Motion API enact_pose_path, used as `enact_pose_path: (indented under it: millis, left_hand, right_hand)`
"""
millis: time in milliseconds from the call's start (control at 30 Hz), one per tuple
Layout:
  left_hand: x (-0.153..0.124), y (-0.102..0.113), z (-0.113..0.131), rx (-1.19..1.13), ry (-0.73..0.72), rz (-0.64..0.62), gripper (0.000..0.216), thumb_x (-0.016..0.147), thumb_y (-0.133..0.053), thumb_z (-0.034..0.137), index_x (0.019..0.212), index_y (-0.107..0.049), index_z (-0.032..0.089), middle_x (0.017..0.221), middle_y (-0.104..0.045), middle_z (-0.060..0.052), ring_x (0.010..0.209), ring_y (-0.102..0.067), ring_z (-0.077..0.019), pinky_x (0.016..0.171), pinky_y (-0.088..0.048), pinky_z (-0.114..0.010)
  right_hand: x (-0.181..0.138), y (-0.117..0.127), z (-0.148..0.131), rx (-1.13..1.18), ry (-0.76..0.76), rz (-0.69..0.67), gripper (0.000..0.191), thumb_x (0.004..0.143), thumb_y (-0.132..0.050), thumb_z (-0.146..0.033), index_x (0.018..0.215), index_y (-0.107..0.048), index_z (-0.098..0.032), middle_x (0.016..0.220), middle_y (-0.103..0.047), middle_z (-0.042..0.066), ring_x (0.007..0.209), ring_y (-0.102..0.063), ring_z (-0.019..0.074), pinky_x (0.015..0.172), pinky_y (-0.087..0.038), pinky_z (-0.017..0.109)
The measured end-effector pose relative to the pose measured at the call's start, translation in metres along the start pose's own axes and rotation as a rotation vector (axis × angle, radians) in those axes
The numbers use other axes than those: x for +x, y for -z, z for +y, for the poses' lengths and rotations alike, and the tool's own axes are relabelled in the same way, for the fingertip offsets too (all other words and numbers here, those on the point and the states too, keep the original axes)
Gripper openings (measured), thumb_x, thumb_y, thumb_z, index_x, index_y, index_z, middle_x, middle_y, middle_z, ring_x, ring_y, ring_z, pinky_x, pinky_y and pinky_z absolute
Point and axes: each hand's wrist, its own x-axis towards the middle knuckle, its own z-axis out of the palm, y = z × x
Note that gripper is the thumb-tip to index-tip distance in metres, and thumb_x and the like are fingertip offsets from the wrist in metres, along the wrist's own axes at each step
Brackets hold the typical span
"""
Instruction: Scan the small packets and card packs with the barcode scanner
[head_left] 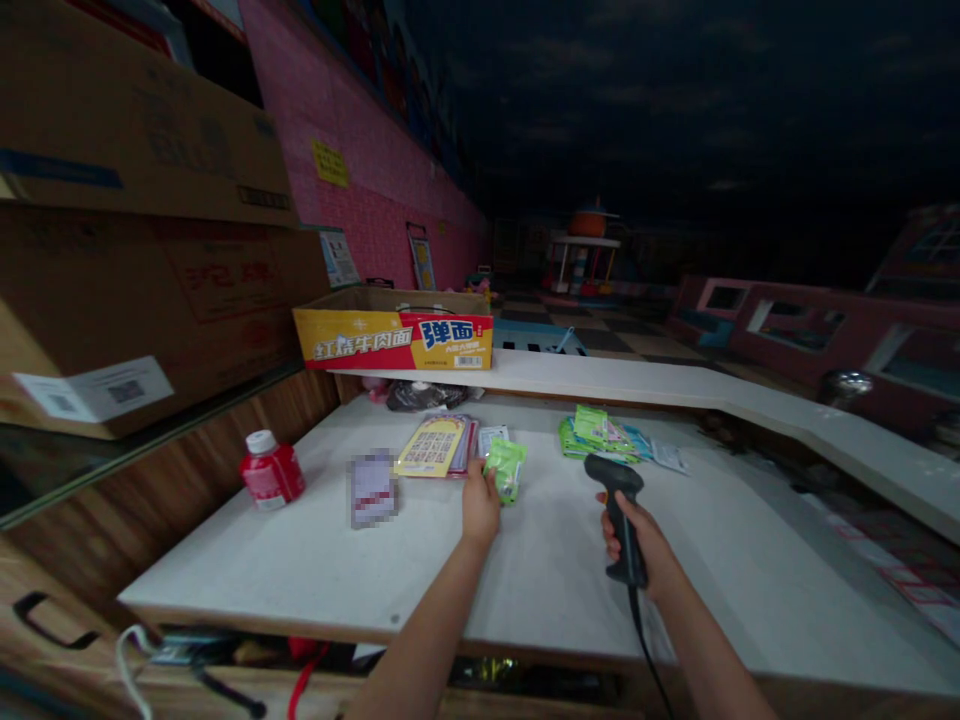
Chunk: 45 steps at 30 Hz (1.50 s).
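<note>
My left hand [481, 502] pinches a small green packet [507, 470] by its left edge, just above the white desk [300, 570] or touching it; I cannot tell which. In my right hand [637, 540] is a black handheld barcode scanner [624, 520], its head tilted up and to the left, a cable hanging from its grip. Beyond the scanner lies a pile of green packets [596, 430] with a few blue and white ones. Left of the held packet, partly behind my left hand, rest a yellow printed card [433, 445] and a stack of papers.
A red bottle with a white cap [273, 472] stands at the left, near a blurred-out pale item [373, 488]. A yellow and red carton [397, 335] sits on the raised back ledge [600, 378]. Large cardboard boxes [225, 270] are stacked at the left; an open drawer is below.
</note>
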Motion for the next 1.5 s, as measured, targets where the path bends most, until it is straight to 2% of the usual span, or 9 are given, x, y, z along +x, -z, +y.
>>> enact_pose_path:
  millis: [167, 300, 500, 733, 867, 967, 1200, 1367, 1500]
  left_hand:
    - [0.001, -0.001, -0.003, -0.168, 0.111, 0.096, 0.008, 0.091, -0.038, 0.022, 0.095, -0.045, 0.020, 0.083, -0.062, -0.006, 0.072, -0.061, -0.0187, 0.067, -0.048, -0.031]
    - [0.002, -0.002, -0.003, -0.188, 0.137, 0.147, 0.003, 0.090, -0.041, 0.022, 0.090, -0.043, 0.021, 0.078, -0.059, -0.003, 0.069, -0.059, -0.0176, 0.066, -0.047, -0.030]
    - [0.004, -0.001, -0.002, -0.131, 0.160, 0.211, 0.005, 0.089, -0.041, 0.022, 0.093, -0.044, 0.020, 0.082, -0.059, -0.006, 0.074, -0.060, -0.0197, 0.071, -0.048, -0.033]
    - [0.003, 0.001, 0.001, -0.191, 0.145, 0.184, 0.002, 0.089, -0.042, 0.023, 0.087, -0.043, 0.021, 0.079, -0.059, -0.003, 0.070, -0.059, -0.0171, 0.066, -0.047, -0.030]
    - [0.004, 0.002, 0.001, -0.171, 0.122, 0.179, 0.005, 0.090, -0.040, 0.025, 0.087, -0.042, 0.021, 0.079, -0.060, -0.004, 0.070, -0.060, -0.0181, 0.065, -0.046, -0.029]
    - [0.005, 0.004, 0.002, -0.130, 0.099, 0.170, 0.006, 0.089, -0.040, 0.026, 0.089, -0.043, 0.021, 0.079, -0.060, -0.004, 0.071, -0.060, -0.0193, 0.064, -0.046, -0.030]
    - [0.006, 0.007, 0.002, -0.071, 0.086, 0.126, 0.015, 0.088, -0.043, 0.037, 0.088, -0.047, 0.022, 0.070, -0.060, -0.001, 0.063, -0.059, -0.0183, 0.059, -0.043, -0.028]
    - [0.006, 0.003, -0.002, -0.279, 0.166, 0.116, 0.029, 0.084, -0.050, 0.049, 0.088, -0.048, 0.021, 0.067, -0.058, 0.001, 0.058, -0.056, -0.0154, 0.052, -0.043, -0.025]
    - [0.009, -0.010, 0.009, -0.578, 0.332, -0.033, 0.042, 0.078, -0.059, 0.054, 0.099, -0.045, 0.021, 0.079, -0.063, 0.000, 0.057, -0.059, -0.0135, 0.048, -0.047, -0.025]
  right_hand:
    - [-0.029, -0.031, 0.000, -0.212, -0.008, -0.133, 0.051, 0.075, -0.069, -0.058, 0.105, -0.058, -0.018, 0.053, -0.055, -0.005, 0.034, -0.044, 0.0078, 0.031, -0.035, 0.018]
    - [-0.042, -0.044, 0.003, -0.267, -0.046, -0.172, 0.050, 0.076, -0.067, -0.061, 0.099, -0.056, -0.019, 0.052, -0.054, -0.006, 0.033, -0.044, 0.0077, 0.030, -0.034, 0.018]
    - [-0.045, -0.046, 0.008, -0.307, -0.070, -0.143, 0.049, 0.073, -0.068, -0.063, 0.093, -0.055, -0.020, 0.051, -0.053, -0.008, 0.033, -0.045, 0.0078, 0.030, -0.035, 0.018]
    - [-0.038, -0.040, 0.010, -0.261, -0.067, -0.183, 0.047, 0.075, -0.067, -0.062, 0.092, -0.056, -0.020, 0.051, -0.052, -0.008, 0.032, -0.043, 0.0078, 0.030, -0.034, 0.018]
    - [-0.024, -0.031, 0.012, -0.223, -0.080, -0.148, 0.049, 0.074, -0.067, -0.062, 0.095, -0.057, -0.019, 0.051, -0.054, -0.006, 0.033, -0.043, 0.0079, 0.030, -0.034, 0.018]
    - [-0.006, -0.015, 0.011, -0.148, -0.063, -0.100, 0.052, 0.071, -0.071, -0.063, 0.094, -0.059, -0.018, 0.052, -0.054, -0.005, 0.034, -0.043, 0.0082, 0.031, -0.034, 0.019]
    - [0.025, 0.030, 0.012, 0.233, -0.028, -0.060, 0.042, 0.073, -0.074, -0.053, 0.091, -0.062, -0.017, 0.055, -0.051, -0.006, 0.040, -0.039, 0.0050, 0.036, -0.034, 0.015]
    - [0.036, 0.041, 0.014, 0.394, -0.049, -0.094, 0.040, 0.071, -0.077, -0.048, 0.088, -0.060, -0.016, 0.056, -0.047, -0.007, 0.040, -0.038, 0.0032, 0.037, -0.033, 0.013]
    - [0.043, 0.045, 0.014, 0.441, -0.054, -0.117, 0.038, 0.071, -0.076, -0.048, 0.088, -0.059, -0.018, 0.056, -0.045, -0.007, 0.041, -0.039, 0.0045, 0.038, -0.035, 0.014]
